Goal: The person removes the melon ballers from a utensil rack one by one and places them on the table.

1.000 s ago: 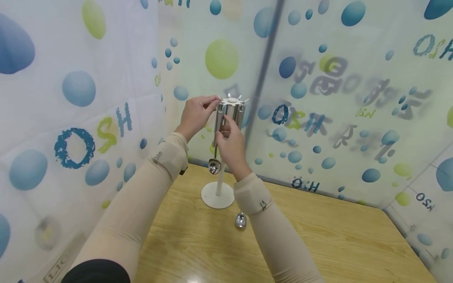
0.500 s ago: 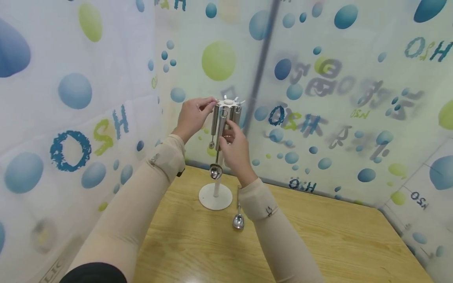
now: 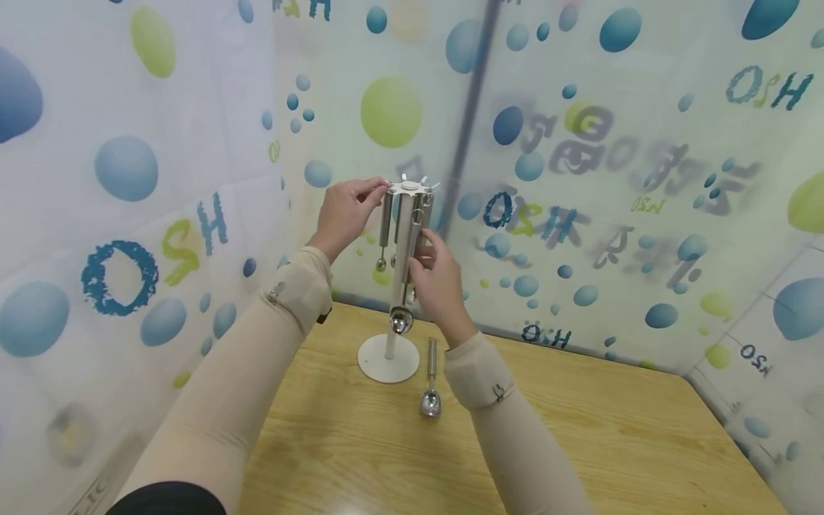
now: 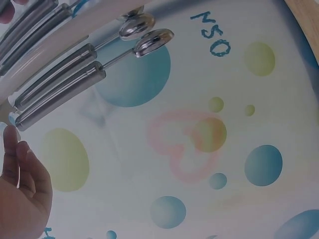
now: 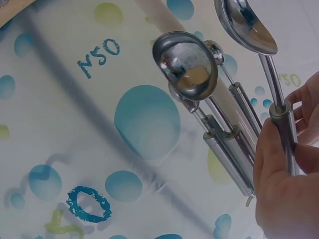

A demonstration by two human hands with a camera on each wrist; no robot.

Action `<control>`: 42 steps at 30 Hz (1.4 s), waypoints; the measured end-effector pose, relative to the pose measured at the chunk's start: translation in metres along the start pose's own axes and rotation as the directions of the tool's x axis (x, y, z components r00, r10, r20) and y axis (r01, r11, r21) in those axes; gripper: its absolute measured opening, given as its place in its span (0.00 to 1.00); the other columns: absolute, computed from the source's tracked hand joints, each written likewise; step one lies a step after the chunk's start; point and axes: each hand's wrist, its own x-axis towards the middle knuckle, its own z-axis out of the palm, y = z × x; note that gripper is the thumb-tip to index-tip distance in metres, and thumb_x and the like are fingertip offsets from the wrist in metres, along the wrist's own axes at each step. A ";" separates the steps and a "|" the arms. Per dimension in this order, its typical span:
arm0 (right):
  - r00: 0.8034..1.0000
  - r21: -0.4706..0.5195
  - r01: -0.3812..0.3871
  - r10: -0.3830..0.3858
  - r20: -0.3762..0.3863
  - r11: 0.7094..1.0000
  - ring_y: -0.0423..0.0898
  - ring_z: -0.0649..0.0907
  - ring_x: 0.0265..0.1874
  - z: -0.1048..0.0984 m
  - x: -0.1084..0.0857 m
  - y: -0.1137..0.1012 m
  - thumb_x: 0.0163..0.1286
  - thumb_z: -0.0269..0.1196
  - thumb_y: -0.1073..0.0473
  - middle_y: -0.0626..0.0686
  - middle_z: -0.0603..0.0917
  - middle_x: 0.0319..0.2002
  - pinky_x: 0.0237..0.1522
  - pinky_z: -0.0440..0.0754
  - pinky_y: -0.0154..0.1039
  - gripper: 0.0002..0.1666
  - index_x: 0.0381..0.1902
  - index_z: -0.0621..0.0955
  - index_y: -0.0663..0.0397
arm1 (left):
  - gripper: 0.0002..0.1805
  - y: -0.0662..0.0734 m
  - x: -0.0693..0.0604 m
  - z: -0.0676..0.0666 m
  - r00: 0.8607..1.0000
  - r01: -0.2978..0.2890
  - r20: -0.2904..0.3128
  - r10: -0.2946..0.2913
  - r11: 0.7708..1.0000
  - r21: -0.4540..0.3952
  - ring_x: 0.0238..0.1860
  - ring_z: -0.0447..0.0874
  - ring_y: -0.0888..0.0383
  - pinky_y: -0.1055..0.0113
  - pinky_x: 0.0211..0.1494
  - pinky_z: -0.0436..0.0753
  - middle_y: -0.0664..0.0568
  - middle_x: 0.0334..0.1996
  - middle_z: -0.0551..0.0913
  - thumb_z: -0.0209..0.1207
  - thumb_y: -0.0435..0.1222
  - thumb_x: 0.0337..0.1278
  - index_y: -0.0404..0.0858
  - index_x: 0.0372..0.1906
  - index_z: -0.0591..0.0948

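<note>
A white stand (image 3: 388, 368) with a round base carries several metal scoops (image 3: 383, 222) under its hooked top. My left hand (image 3: 344, 214) pinches one hook at the left edge of that top; in the left wrist view its fingertips (image 4: 11, 133) meet the end of a hanging handle. In front of the stand, my right hand (image 3: 440, 282) holds a large-bowled ice cream scoop (image 3: 400, 320) by its steel handle, bowl downward and ring end just below the hooks. In the right wrist view, thumb and fingers grip this scoop's handle (image 5: 283, 124), apart from the hanging ones.
Another scoop (image 3: 430, 402) lies on the wooden table (image 3: 547, 429), right of the stand's base. Curtains (image 3: 566, 250) printed with bubbles and letters rise behind and at both sides. The table's back edge runs close behind the stand.
My right hand has shifted right and slightly down with the scoop, whose ring end now sits lower and farther right from the hooks. My left hand keeps its place at the stand's top.
</note>
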 end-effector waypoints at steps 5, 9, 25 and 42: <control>1.000 -0.011 -0.006 0.006 -0.004 1.000 0.56 0.84 0.54 -0.008 -0.002 0.007 0.76 0.58 0.68 0.61 0.83 0.57 0.52 0.83 0.47 0.33 0.75 0.67 0.54 | 0.16 0.000 0.000 0.000 1.000 0.001 -0.002 -0.001 1.000 -0.014 0.40 0.84 0.55 0.64 0.40 0.77 0.48 0.45 0.89 0.57 0.44 0.75 0.42 0.56 0.87; 0.999 -0.010 -0.022 0.022 -0.024 1.000 0.56 0.84 0.53 -0.016 -0.004 0.014 0.75 0.58 0.68 0.61 0.83 0.56 0.51 0.84 0.48 0.32 0.75 0.67 0.54 | 0.16 0.000 0.000 0.000 1.000 0.002 0.003 -0.002 1.000 -0.018 0.39 0.84 0.56 0.65 0.38 0.76 0.48 0.45 0.89 0.57 0.44 0.75 0.43 0.56 0.87; 0.991 -0.011 -0.133 0.133 -0.009 0.991 0.56 0.83 0.55 -0.050 -0.005 0.047 0.79 0.55 0.66 0.61 0.80 0.58 0.52 0.83 0.50 0.33 0.77 0.63 0.51 | 0.16 -0.004 0.002 0.003 1.000 0.004 -0.013 -0.004 1.000 -0.010 0.37 0.83 0.57 0.66 0.34 0.72 0.49 0.42 0.90 0.57 0.45 0.75 0.44 0.55 0.88; 0.948 0.004 -0.317 0.317 0.015 0.948 0.62 0.81 0.54 -0.070 -0.014 0.088 0.78 0.52 0.71 0.68 0.78 0.58 0.54 0.82 0.54 0.33 0.77 0.61 0.57 | 0.16 -0.002 0.000 0.003 1.000 0.012 -0.017 -0.012 1.000 -0.005 0.35 0.81 0.59 0.65 0.30 0.69 0.48 0.40 0.89 0.56 0.45 0.76 0.45 0.55 0.88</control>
